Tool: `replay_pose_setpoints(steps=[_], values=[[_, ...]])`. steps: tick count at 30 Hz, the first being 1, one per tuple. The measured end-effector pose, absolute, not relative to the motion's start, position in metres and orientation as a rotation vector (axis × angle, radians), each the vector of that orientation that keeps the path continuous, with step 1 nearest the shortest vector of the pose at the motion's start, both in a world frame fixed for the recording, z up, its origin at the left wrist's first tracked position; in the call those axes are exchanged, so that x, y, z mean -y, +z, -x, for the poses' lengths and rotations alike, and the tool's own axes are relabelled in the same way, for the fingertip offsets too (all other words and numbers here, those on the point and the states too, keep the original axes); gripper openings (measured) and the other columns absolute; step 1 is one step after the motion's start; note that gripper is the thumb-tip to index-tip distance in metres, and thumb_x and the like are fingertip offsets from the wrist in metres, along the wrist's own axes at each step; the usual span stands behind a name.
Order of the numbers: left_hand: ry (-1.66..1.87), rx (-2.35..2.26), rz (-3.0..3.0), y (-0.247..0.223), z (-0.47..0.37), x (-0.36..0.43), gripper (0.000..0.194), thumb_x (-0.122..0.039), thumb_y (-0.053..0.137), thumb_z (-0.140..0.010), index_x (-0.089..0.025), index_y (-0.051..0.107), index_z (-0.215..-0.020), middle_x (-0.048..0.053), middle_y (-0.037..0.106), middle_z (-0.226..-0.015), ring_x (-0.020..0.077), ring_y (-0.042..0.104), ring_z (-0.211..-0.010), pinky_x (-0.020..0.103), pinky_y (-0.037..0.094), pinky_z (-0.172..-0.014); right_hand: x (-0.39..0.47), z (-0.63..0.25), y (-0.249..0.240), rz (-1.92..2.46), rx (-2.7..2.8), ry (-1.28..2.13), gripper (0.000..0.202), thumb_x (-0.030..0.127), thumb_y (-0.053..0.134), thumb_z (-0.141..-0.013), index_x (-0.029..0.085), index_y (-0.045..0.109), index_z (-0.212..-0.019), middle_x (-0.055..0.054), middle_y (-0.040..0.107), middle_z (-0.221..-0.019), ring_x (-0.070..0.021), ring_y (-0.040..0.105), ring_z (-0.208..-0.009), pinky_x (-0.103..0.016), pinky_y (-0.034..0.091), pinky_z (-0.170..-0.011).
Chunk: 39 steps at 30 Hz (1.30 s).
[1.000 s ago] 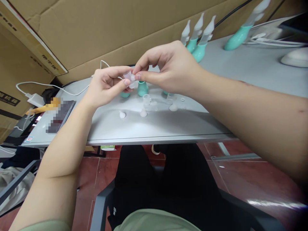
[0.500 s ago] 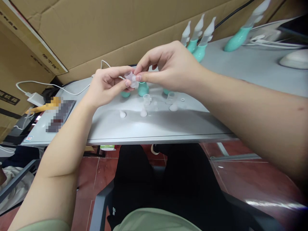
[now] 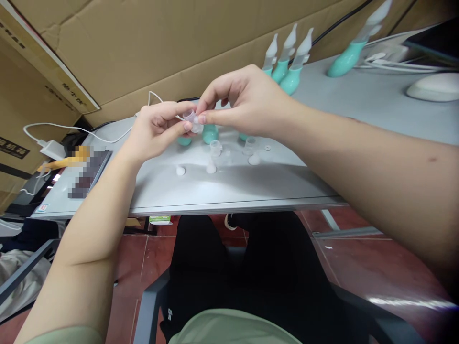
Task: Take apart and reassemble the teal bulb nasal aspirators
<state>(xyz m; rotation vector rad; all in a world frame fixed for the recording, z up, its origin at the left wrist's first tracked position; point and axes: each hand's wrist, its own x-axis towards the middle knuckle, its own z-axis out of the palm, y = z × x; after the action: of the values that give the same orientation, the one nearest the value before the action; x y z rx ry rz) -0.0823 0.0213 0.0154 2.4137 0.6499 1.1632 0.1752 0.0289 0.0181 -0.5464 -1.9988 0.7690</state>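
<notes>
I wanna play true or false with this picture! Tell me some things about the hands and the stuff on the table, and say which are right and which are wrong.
1. The left hand holds a small clear piece. True.
2. The right hand lies flat on the table. False: the right hand is raised above the table, its thumb and a finger pinching at the small clear piece.
3. Three green bulbs with white tips are close together beyond the right hand. True.
4. The rounded white thing is at the table's left end. False: the rounded white thing is on the right.
5. The floor is blue. False: the floor is red.
</notes>
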Motion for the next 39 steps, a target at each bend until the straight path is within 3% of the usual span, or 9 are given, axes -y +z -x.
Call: replay_pose_setpoints(steps=[6,16,20,26,33,36,39], values=[[1.17,-0.615,-2.402,0.014,0.081,-0.021,0.033,-0.055,0.088,-0.099,-0.032,0.089,-0.124,-0.002,0.085,-0.104,0.021,0.087,-0.087,0.035,0.078,-0.081,-0.026,-0.176,0.021,0.575,2.019,0.744,0.012,0.034,0.091,-0.081,0.033,0.079,-0.08,0.0,0.079,-0.088,-0.0257,0.071,-0.087,-0.045,0.064,-0.079],[1.203,-0.688,-2.428,0.014,0.083,-0.027,0.05,-0.072,0.087,-0.093,-0.031,0.089,-0.121,0.001,0.085,-0.102,0.0229,0.087,-0.083,0.04,0.079,-0.077,-0.028,-0.175,0.026,0.539,1.991,0.831,0.016,0.031,0.094,-0.079,0.03,0.078,-0.082,-0.002,0.078,-0.088,-0.023,0.068,-0.084,-0.044,0.061,-0.083],[1.239,-0.629,-2.422,0.013,0.082,-0.03,0.045,-0.067,0.09,-0.093,-0.034,0.088,-0.124,0.001,0.086,-0.105,0.0226,0.087,-0.082,0.038,0.08,-0.075,-0.029,-0.176,0.027,0.537,1.941,0.928,0.027,0.033,0.102,-0.07,0.031,0.077,-0.08,-0.002,0.076,-0.086,-0.0241,0.069,-0.086,-0.042,0.06,-0.078],[1.232,-0.503,-2.423,0.013,0.078,-0.032,0.038,-0.059,0.092,-0.095,-0.042,0.087,-0.128,-0.003,0.086,-0.105,0.0209,0.087,-0.081,0.035,0.079,-0.073,-0.027,-0.177,0.027,0.515,1.912,1.016,0.036,0.031,0.105,-0.071,0.028,0.07,-0.081,0.0,0.074,-0.084,-0.0204,0.068,-0.081,-0.037,0.057,-0.071],[1.197,-0.655,-2.369,0.018,0.08,-0.025,0.042,-0.064,0.093,-0.091,-0.037,0.089,-0.124,0.0,0.086,-0.106,0.0223,0.086,-0.081,0.038,0.078,-0.075,-0.033,-0.171,0.024,0.481,1.91,0.997,0.038,0.03,0.102,-0.064,0.028,0.069,-0.082,-0.001,0.074,-0.085,-0.0212,0.068,-0.082,-0.038,0.057,-0.074],[1.211,-0.726,-2.381,0.02,0.08,-0.023,0.045,-0.064,0.091,-0.094,-0.034,0.088,-0.126,0.003,0.086,-0.104,0.022,0.085,-0.079,0.037,0.077,-0.076,-0.03,-0.168,0.023,0.453,1.906,0.944,0.029,0.033,0.095,-0.071,0.029,0.07,-0.085,-0.001,0.071,-0.082,-0.0215,0.065,-0.081,-0.039,0.057,-0.077],[1.281,-0.82,-2.427,0.021,0.079,-0.023,0.059,-0.071,0.086,-0.094,-0.029,0.084,-0.135,0.005,0.085,-0.102,0.0233,0.084,-0.08,0.039,0.076,-0.079,-0.024,-0.166,0.023,0.428,1.903,0.819,0.017,0.033,0.086,-0.082,0.03,0.071,-0.09,-0.001,0.072,-0.087,-0.022,0.067,-0.086,-0.038,0.059,-0.082]])
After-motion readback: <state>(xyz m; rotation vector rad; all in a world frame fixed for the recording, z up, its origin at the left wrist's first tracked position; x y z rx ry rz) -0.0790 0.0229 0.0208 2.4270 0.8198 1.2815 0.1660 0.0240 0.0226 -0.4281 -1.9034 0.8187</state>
